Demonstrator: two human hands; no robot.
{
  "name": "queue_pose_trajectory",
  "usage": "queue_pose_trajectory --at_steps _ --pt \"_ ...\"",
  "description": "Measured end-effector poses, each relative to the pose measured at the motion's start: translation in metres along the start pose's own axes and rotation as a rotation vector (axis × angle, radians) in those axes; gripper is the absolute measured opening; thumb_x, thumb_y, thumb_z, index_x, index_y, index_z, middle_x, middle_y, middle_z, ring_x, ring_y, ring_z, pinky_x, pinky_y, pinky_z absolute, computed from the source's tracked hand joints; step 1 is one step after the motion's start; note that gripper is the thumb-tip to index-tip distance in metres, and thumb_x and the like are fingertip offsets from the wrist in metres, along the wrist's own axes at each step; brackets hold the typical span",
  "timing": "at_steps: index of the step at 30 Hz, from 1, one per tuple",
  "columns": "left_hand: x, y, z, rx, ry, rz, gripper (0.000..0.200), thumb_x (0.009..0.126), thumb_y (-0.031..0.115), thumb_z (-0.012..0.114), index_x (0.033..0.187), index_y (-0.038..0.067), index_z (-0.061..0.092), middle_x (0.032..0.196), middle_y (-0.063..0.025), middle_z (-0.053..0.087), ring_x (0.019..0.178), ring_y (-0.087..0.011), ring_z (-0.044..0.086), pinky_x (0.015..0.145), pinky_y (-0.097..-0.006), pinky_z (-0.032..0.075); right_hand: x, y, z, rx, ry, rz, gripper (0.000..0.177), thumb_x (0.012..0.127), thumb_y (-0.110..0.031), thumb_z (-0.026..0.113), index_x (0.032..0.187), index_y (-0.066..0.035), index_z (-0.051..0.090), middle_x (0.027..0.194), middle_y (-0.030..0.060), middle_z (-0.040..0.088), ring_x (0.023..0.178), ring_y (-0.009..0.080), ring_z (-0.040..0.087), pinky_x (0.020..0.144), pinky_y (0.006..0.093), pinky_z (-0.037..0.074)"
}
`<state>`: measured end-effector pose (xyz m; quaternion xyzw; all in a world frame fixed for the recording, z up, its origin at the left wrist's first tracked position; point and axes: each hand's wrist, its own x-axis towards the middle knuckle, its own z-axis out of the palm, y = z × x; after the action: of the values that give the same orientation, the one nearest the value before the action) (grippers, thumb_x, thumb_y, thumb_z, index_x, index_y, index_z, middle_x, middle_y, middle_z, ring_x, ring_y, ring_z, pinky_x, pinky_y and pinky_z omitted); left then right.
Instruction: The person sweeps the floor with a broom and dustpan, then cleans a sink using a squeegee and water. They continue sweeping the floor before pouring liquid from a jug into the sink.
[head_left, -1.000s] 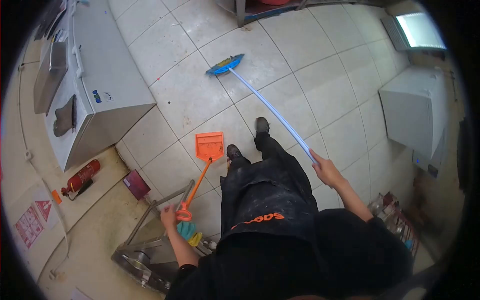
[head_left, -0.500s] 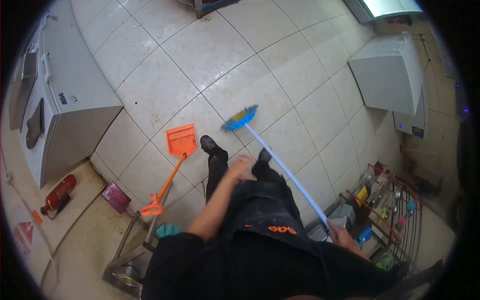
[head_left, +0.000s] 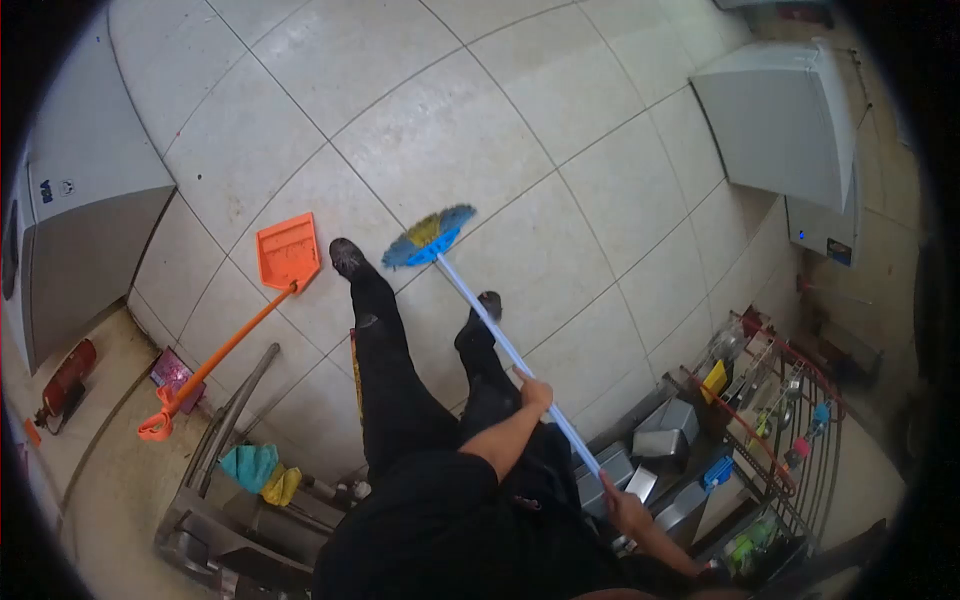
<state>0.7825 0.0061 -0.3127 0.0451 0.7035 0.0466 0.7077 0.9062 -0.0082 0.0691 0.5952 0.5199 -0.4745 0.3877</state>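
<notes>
Both hands were closed round the long blue plastic broom [head_left: 490,325], left hand [head_left: 535,388] mid-shaft, right hand [head_left: 622,500] near the top, probably for leverage, its bristle head down on the white tiled floor [head_left: 480,130] by the black shoes [head_left: 345,256], orange plastic dustpan [head_left: 288,250] parked left, untouched.

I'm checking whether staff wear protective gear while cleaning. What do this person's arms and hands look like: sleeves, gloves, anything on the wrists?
The left hand and right hand are bare, with no gloves. Both forearms are uncovered; the black top has short sleeves that stop near the elbows. No watch or band shows at this size.
</notes>
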Motion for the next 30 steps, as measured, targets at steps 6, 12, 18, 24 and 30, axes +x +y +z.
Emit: queue_pose_trajectory --at_steps 6,12,18,24,30 --pt "0.018 0.066 -0.073 -0.027 0.128 0.115 0.098 0.081 0.003 0.053 0.149 0.000 -0.018 0.102 -0.0339 0.064 0.082 -0.0418 0.070 0.078 -0.0449 0.058 0.050 -0.063 -0.031 0.009 0.067 -0.075 0.063 0.099 -0.019 0.051 0.155 -0.028 0.023 0.076 0.0311 0.061 0.072 0.0497 0.062 0.067 0.0559 0.048" --pt "0.100 0.188 -0.225 -0.151 0.206 0.183 0.103 0.082 0.012 0.063 0.152 0.002 -0.012 0.098 -0.0316 0.065 0.101 -0.0429 0.065 0.086 -0.0579 0.052 0.161 -0.173 -0.074 0.089 0.218 -0.274 0.060 0.099 -0.020 0.051 0.154 -0.026 0.027 0.077 0.0317 0.061 0.074 0.0508 0.061 0.068 0.0579 0.045" --pt "0.114 0.147 -0.211 0.083 0.254 0.216 0.110 0.084 0.023 0.066 0.148 -0.004 -0.019 0.111 -0.0323 0.063 0.093 -0.0440 0.067 0.086 -0.0477 0.053 0.128 -0.175 -0.061 0.148 0.239 -0.326 0.059 0.099 -0.018 0.051 0.154 -0.024 0.028 0.083 0.0330 0.062 0.080 0.0516 0.061 0.070 0.0570 0.047" --pt "0.019 0.213 -0.268 -0.105 0.081 0.090 0.097 0.084 0.002 0.051 0.150 0.002 -0.020 0.110 -0.0335 0.062 0.073 -0.0375 0.071 0.065 -0.0444 0.060 0.093 -0.246 -0.106 0.018 0.129 -0.173 0.060 0.100 -0.017 0.050 0.154 -0.023 0.026 0.084 0.0343 0.062 0.082 0.0517 0.062 0.072 0.0570 0.048" --pt "0.130 0.377 -0.509 -0.168 0.141 0.220 0.100 0.083 0.002 0.052 0.148 0.000 -0.023 0.102 -0.0312 0.064 0.066 -0.0372 0.070 0.051 -0.0432 0.059 0.218 -0.475 -0.183 0.077 0.195 -0.320 0.061 0.100 -0.017 0.049 0.155 -0.021 0.023 0.080 0.0351 0.061 0.075 0.0524 0.061 0.069 0.0585 0.045"
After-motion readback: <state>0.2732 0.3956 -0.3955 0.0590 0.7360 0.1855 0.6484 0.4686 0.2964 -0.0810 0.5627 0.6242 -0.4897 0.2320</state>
